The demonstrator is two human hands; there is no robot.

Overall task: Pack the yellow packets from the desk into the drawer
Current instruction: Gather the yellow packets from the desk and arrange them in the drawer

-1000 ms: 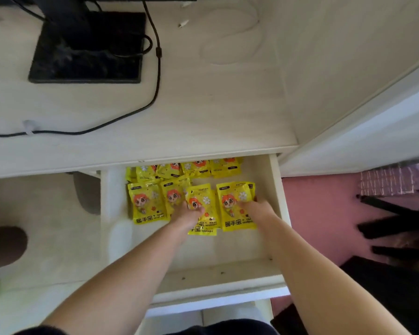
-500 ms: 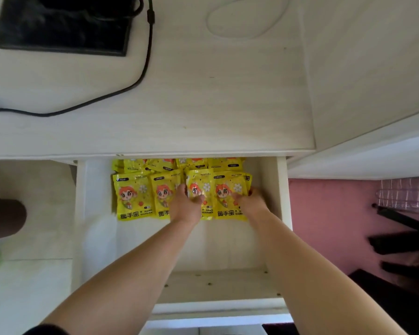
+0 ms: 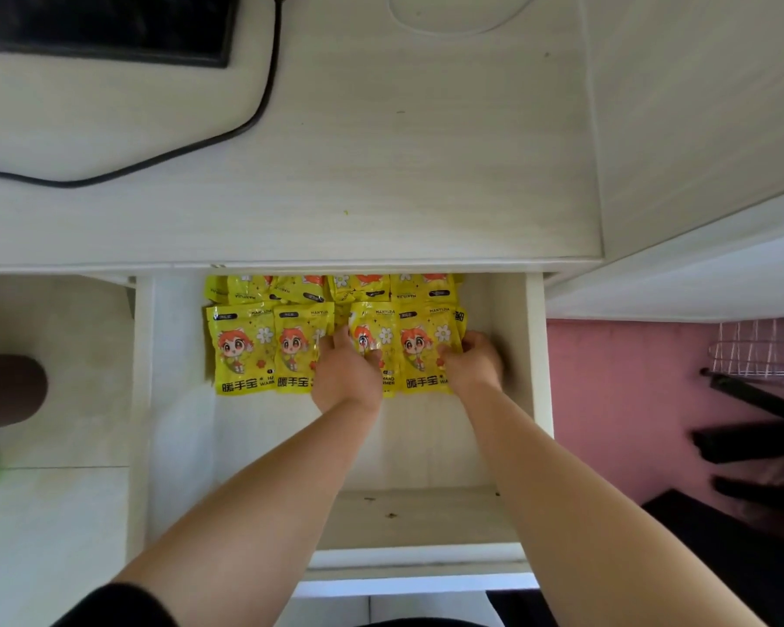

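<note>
Several yellow packets [image 3: 241, 350] with a cartoon face lie in two rows at the back of the open white drawer [image 3: 537, 400]. My left hand [image 3: 347, 377] rests flat on the packet third from the left in the front row, fingers spread. My right hand [image 3: 471, 362] grips the right edge of the rightmost packet [image 3: 419, 350], fingers curled round it. The back row is partly hidden under the desk edge. No packet is on the visible desk top [image 3: 403, 174].
A black monitor base [image 3: 105, 24] and black cable [image 3: 227, 133] lie on the desk at upper left. A white cable loop [image 3: 453, 20] lies at the top. Right of the drawer is pink floor [image 3: 616, 400] with dark chair legs [image 3: 752, 441].
Both hands pushed the two right-hand front packets back, lining them up with the row. The camera tilted down and closer to the drawer.
</note>
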